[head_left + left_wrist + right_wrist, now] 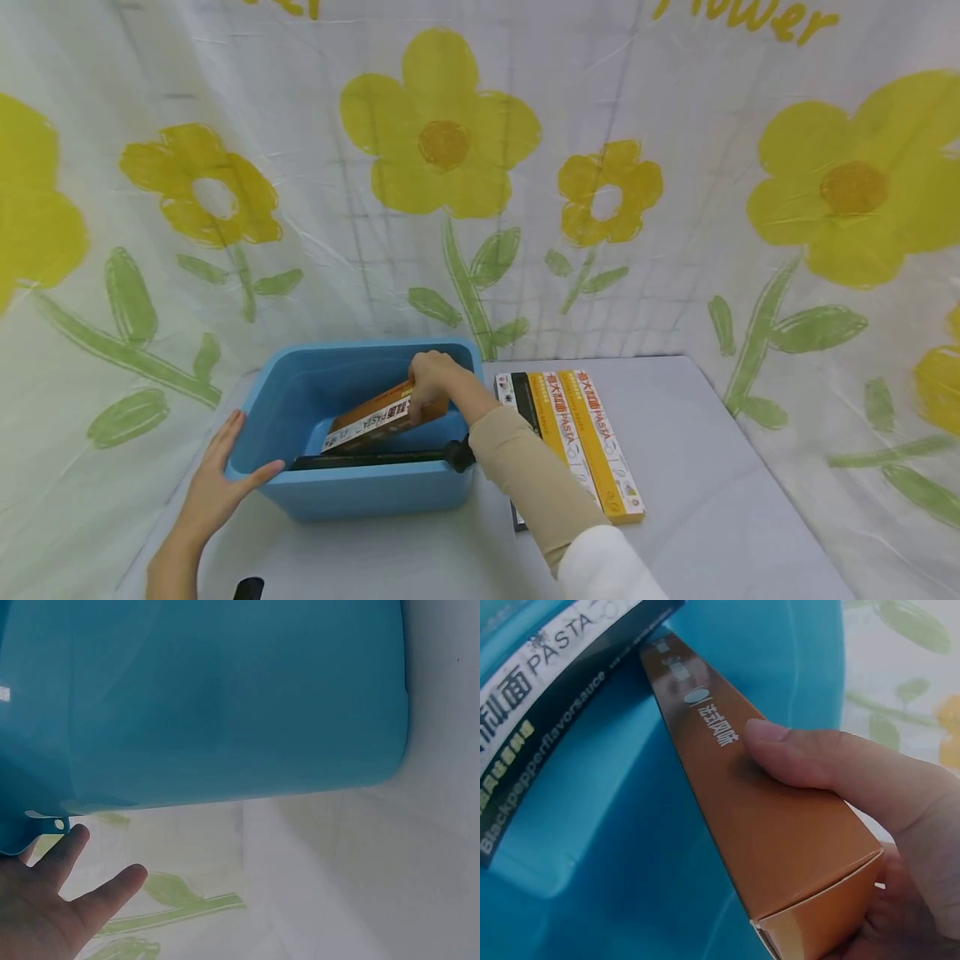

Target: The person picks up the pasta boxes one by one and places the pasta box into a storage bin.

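A light blue plastic bin (367, 493) stands on the table. Inside it, my right hand (433, 383) holds the near end of a brown pasta box (367, 423), thumb on one face and fingers round the other side. That box (757, 810) slants in the bin, its far end low near the bin's wall. A black pasta box (562, 697), marked black pepper flavor sauce, lies along the bin's front wall. My left hand (206, 496) is spread at the bin's left front corner, with straight fingers at the rim; its fingers (112, 896) show beside the rim in the left wrist view.
Right of the bin lie more pasta boxes side by side: a black one (520, 389), partly hidden by my right sleeve, and two yellow ones (562, 417) (600, 442). A flower-printed curtain (315, 250) hangs behind the white table (712, 483).
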`<state>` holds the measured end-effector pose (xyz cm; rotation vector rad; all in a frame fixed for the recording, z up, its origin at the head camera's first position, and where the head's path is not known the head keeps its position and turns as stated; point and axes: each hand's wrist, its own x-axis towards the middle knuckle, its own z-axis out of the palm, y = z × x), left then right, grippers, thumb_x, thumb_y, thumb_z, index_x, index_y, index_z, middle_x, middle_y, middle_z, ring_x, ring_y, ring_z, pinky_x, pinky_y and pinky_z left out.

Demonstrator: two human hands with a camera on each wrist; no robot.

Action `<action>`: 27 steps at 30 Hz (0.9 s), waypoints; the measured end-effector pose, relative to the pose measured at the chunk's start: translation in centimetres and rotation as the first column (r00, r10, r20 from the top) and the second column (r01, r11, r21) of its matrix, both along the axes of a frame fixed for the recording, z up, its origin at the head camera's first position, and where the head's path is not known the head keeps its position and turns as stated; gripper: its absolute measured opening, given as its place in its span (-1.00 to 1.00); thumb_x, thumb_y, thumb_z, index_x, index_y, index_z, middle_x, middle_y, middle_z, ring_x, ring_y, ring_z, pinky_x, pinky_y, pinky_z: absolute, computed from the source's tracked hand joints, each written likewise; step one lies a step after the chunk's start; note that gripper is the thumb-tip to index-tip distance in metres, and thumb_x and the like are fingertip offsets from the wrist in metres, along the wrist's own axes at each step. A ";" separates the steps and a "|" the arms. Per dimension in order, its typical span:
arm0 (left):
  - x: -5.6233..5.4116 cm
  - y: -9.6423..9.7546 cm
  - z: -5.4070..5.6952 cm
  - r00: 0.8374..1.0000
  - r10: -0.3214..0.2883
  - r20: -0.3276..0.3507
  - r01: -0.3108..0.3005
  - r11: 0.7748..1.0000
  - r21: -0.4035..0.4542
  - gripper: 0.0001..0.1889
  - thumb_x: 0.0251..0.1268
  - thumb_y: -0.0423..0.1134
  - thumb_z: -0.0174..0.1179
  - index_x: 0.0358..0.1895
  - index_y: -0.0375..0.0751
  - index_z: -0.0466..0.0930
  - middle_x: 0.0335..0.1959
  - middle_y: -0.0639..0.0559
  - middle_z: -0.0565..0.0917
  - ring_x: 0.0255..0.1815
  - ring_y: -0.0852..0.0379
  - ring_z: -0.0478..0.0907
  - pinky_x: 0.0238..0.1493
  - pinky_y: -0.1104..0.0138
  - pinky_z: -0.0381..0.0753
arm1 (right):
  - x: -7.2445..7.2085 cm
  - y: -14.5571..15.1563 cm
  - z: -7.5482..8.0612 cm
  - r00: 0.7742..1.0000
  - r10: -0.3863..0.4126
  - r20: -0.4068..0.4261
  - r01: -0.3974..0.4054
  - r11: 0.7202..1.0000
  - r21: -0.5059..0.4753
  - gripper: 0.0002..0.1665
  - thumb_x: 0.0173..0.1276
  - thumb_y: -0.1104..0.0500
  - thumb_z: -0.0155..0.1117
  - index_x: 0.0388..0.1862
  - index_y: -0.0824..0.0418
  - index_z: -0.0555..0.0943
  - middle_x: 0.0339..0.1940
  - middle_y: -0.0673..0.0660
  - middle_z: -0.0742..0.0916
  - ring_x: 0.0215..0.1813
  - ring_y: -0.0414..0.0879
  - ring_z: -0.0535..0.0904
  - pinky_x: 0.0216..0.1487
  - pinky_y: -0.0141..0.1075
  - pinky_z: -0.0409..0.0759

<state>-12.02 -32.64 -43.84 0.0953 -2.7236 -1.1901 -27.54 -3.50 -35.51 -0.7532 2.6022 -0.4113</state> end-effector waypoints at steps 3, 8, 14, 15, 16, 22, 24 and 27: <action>-0.1 0.1 -0.1 1.000 -0.012 -0.007 0.012 1.000 0.015 0.01 0.28 0.01 0.24 0.56 -0.24 -0.27 0.57 -0.28 -0.26 0.50 -0.44 -0.34 0.21 -0.50 -0.19 | 0.1 -0.6 0.1 1.000 0.005 0.002 -0.005 1.000 0.023 -0.28 -0.05 0.07 0.64 0.13 0.18 0.60 0.01 0.10 0.67 -0.07 -0.01 0.59 -0.24 -0.27 0.62; -0.1 0.2 -0.1 0.999 -0.024 -0.028 0.025 0.999 0.029 0.01 0.26 -0.02 0.26 0.56 -0.24 -0.24 0.57 -0.28 -0.22 0.51 -0.43 -0.31 0.21 -0.50 -0.17 | 0.3 -1.5 -0.3 0.999 0.033 -0.039 -0.031 0.998 0.047 -0.28 -0.02 0.05 0.62 0.15 0.16 0.59 -0.01 0.08 0.67 -0.08 -0.03 0.59 -0.22 -0.28 0.61; -0.1 0.2 -0.1 0.999 -0.018 -0.027 0.019 1.000 0.025 0.01 0.25 -0.02 0.27 0.56 -0.25 -0.23 0.57 -0.28 -0.22 0.51 -0.43 -0.31 0.20 -0.50 -0.15 | 0.9 -2.6 -0.7 0.994 0.078 -0.073 -0.074 0.995 0.063 -0.31 0.00 -0.02 0.61 0.12 0.16 0.60 -0.14 0.04 0.67 -0.19 -0.10 0.57 -0.25 -0.34 0.58; -0.1 0.2 -0.1 1.000 -0.017 -0.022 0.017 1.000 0.023 0.02 0.25 -0.02 0.27 0.56 -0.24 -0.24 0.57 -0.28 -0.22 0.51 -0.43 -0.31 0.20 -0.50 -0.14 | 1.0 -2.8 -0.6 0.994 0.083 -0.076 -0.078 0.995 0.069 -0.31 0.00 -0.02 0.61 0.11 0.16 0.60 -0.15 0.03 0.67 -0.20 -0.11 0.57 -0.26 -0.34 0.58; -0.1 0.2 -0.1 1.000 -0.015 -0.019 0.016 1.000 0.021 0.02 0.25 -0.02 0.27 0.56 -0.24 -0.24 0.57 -0.29 -0.22 0.51 -0.43 -0.31 0.20 -0.50 -0.14 | 1.1 -2.9 -0.6 0.993 0.090 -0.079 -0.085 0.994 0.075 -0.32 0.01 -0.03 0.60 0.11 0.16 0.60 -0.15 0.04 0.67 -0.20 -0.11 0.57 -0.27 -0.34 0.58; 0.0 0.1 -0.2 1.000 -0.008 -0.005 0.008 1.000 0.019 0.02 0.25 -0.01 0.27 0.57 -0.23 -0.25 0.57 -0.27 -0.23 0.51 -0.44 -0.31 0.19 -0.51 -0.12 | 1.1 -3.0 -0.5 0.992 0.105 -0.064 -0.097 0.988 0.118 -0.30 0.06 -0.06 0.57 0.15 0.16 0.57 -0.05 0.06 0.66 -0.11 -0.08 0.58 -0.19 -0.31 0.59; 0.0 0.0 -0.1 1.000 -0.006 -0.008 0.006 1.000 0.015 0.02 0.25 -0.01 0.27 0.57 -0.23 -0.25 0.57 -0.28 -0.23 0.51 -0.43 -0.30 0.19 -0.51 -0.12 | 0.9 -2.9 -0.5 0.995 0.092 -0.029 -0.089 0.990 0.107 -0.21 0.08 -0.07 0.55 0.26 0.17 0.50 0.08 0.08 0.63 0.01 -0.05 0.58 -0.09 -0.28 0.60; 0.1 -0.1 0.0 1.000 0.001 -0.005 -0.001 1.000 0.007 0.03 0.25 0.00 0.27 0.56 -0.23 -0.26 0.57 -0.29 -0.22 0.50 -0.44 -0.29 0.20 -0.50 -0.11 | 0.6 -2.9 -0.5 0.997 0.076 0.010 -0.076 0.994 0.080 -0.05 0.09 -0.12 0.52 0.41 0.16 0.38 0.29 0.09 0.54 0.21 -0.02 0.51 0.09 -0.24 0.56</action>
